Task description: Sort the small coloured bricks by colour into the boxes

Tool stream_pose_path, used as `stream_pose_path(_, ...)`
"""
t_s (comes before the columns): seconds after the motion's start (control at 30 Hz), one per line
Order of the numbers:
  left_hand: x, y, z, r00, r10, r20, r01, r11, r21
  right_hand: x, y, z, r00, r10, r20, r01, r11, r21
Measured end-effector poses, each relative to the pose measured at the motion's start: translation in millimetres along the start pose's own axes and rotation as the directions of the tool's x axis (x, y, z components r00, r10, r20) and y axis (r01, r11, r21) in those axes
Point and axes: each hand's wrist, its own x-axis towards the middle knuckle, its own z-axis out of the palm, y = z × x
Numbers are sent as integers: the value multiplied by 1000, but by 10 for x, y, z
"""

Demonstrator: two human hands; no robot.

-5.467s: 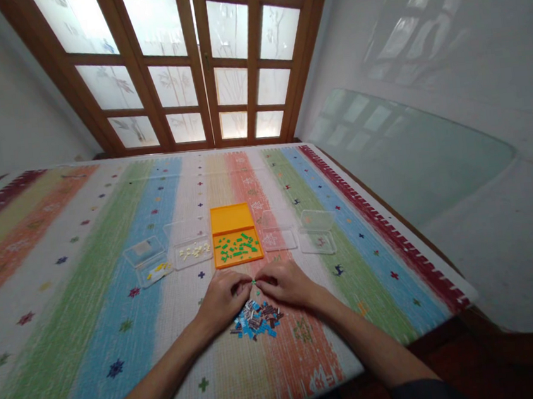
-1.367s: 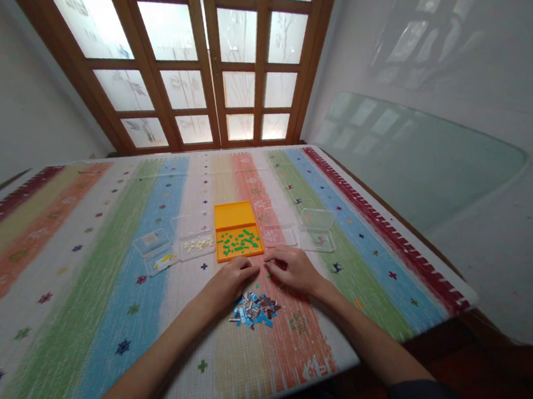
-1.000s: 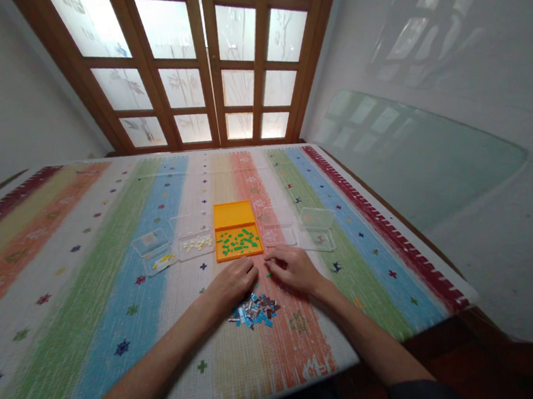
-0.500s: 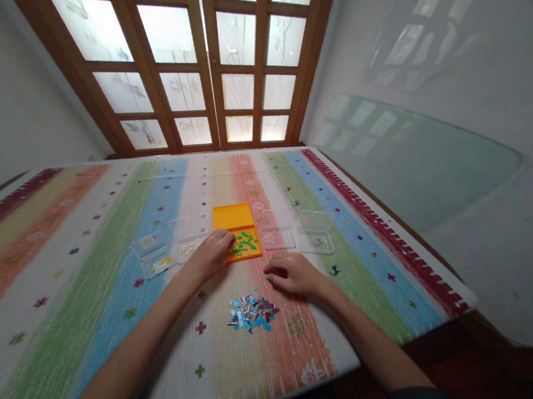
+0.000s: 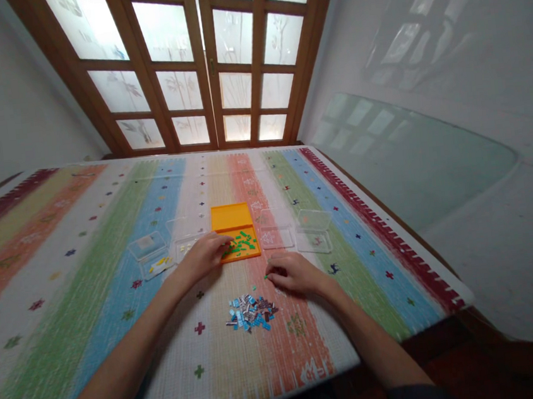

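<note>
Now your left hand (image 5: 204, 255), fingers curled and contents unseen, reaches over the orange plastic tray (image 5: 236, 235) of green pieces, while your loosely curled right hand (image 5: 293, 274) rests just right of the mixed brick pile (image 5: 251, 311).

One orange box (image 5: 233, 217), four clear boxes (image 5: 146, 246), two hands (image 5: 203, 255).

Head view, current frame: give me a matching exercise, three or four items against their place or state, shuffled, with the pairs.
Column one:
1. left hand
2. right hand
3. orange box
4. pile of small pieces

Column two:
A. lies loose on the cloth, nearest the person
B. open, with green pieces inside
C. fingers at the orange box's near left edge
D. rests on the cloth beside the pile, fingers curled

Pairs: 1-C, 2-D, 3-B, 4-A
</note>
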Motion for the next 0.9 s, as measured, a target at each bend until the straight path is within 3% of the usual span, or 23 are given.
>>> stream_pose_path(0.13, -120, 66, -56, 996, 26, -86, -30, 998, -50, 8, 17, 22, 997, 36, -62, -34, 999, 38)
stream_pose_path(0.23, -227, 228, -76, 996, 45, -82, -53, 993, -105, 23, 8, 32, 993, 65, -98, -56, 994, 95)
stream_pose_path(0.5, -289, 647, 150, 978, 106, 177, -64, 971, -231, 42, -32, 46, 994, 86, -71, -76, 988, 132)
stream_pose_path(0.67, -254, 669, 303, 956, 147, 254, -107, 980, -166, 28, 5, 71, 997, 79, -20, -77, 995, 70)
stream_pose_path(0.9, -242, 646, 345, 953, 153, 261, -121, 983, -134, 22, -10, 58, 999, 40, -22, -39, 998, 53)
